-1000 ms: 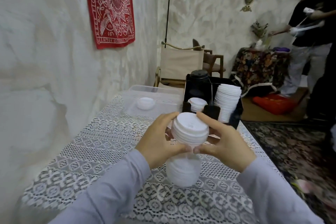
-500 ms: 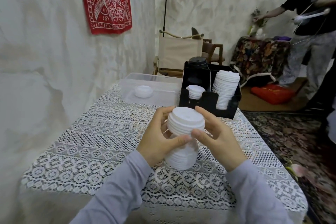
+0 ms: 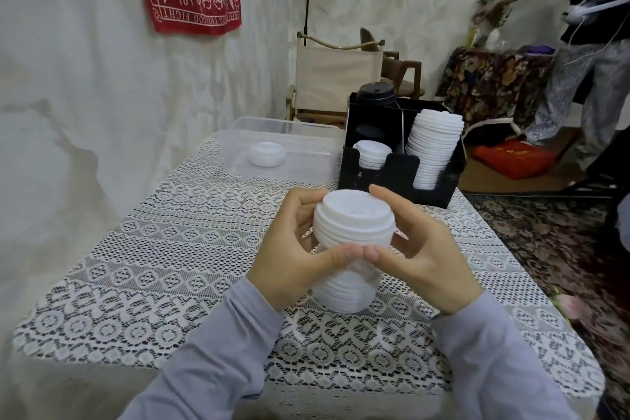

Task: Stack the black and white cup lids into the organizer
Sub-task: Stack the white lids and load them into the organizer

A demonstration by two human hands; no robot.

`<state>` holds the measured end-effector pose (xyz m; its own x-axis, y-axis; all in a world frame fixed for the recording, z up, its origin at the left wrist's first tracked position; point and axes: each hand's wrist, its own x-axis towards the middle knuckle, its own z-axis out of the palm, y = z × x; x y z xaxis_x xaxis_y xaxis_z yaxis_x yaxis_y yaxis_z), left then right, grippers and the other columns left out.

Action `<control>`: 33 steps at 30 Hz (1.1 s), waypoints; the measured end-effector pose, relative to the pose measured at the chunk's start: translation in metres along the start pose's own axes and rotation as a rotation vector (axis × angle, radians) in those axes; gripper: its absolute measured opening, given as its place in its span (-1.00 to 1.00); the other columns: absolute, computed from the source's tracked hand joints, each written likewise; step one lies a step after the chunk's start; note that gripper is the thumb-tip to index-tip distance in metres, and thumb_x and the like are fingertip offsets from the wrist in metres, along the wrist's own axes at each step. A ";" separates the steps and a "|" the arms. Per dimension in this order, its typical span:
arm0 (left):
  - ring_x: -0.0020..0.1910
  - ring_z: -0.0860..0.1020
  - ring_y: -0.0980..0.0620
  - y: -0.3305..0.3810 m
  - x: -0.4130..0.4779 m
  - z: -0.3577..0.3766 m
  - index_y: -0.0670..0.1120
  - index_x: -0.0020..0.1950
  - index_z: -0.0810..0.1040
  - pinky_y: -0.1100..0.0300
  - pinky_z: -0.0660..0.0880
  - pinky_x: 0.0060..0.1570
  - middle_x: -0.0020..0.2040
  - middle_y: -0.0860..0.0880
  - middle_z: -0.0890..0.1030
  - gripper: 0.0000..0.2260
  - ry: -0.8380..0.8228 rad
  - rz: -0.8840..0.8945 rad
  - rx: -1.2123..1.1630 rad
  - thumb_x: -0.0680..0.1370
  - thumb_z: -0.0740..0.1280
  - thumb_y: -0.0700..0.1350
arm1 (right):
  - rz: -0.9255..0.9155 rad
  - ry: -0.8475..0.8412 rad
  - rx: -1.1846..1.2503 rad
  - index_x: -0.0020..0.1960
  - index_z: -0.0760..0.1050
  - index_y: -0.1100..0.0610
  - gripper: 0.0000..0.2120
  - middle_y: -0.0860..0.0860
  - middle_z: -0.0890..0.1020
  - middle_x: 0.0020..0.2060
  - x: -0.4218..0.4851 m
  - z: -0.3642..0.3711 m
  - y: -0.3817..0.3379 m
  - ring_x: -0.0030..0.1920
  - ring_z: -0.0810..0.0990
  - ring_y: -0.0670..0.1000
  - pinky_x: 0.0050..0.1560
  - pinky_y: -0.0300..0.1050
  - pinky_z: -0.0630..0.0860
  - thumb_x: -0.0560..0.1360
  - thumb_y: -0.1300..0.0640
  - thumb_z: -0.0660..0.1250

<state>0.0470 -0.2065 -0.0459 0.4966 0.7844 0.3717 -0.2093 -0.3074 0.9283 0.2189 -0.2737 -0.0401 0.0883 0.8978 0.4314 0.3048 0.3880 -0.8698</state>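
While the lace-covered table (image 3: 170,249) spreads beneath, two hands clasp a stack of white lids (image 3: 354,225) in front of the organizer (image 3: 399,170).

At the far edge sits a clear bin (image 3: 306,133) with a single white lid (image 3: 266,153) inside; touching its right side, the black organizer carries a tall white stack (image 3: 433,147) front right, a short white stack (image 3: 371,155) front left and black lids (image 3: 375,95) behind. The left hand (image 3: 289,259) and right hand (image 3: 426,256) curl round the held stack's upper part, thumbs almost meeting.

Left hand (image 3: 289,261), right hand (image 3: 424,259) curled round lid stack (image 3: 354,218).
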 end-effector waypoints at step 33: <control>0.13 0.55 0.05 -0.005 -0.002 -0.004 0.05 0.17 0.42 0.18 0.51 0.05 0.12 0.00 0.57 -0.40 0.008 0.044 0.019 0.18 0.53 -0.02 | -0.099 0.110 -0.114 0.17 0.42 -0.19 -0.41 -0.17 0.59 0.08 0.002 0.015 0.009 0.11 0.60 -0.12 0.15 -0.10 0.55 0.20 -0.27 0.48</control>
<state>0.0436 -0.2045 -0.0510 0.4802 0.7743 0.4121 -0.2145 -0.3518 0.9112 0.2075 -0.2655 -0.0510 0.1535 0.8256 0.5429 0.4225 0.4418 -0.7914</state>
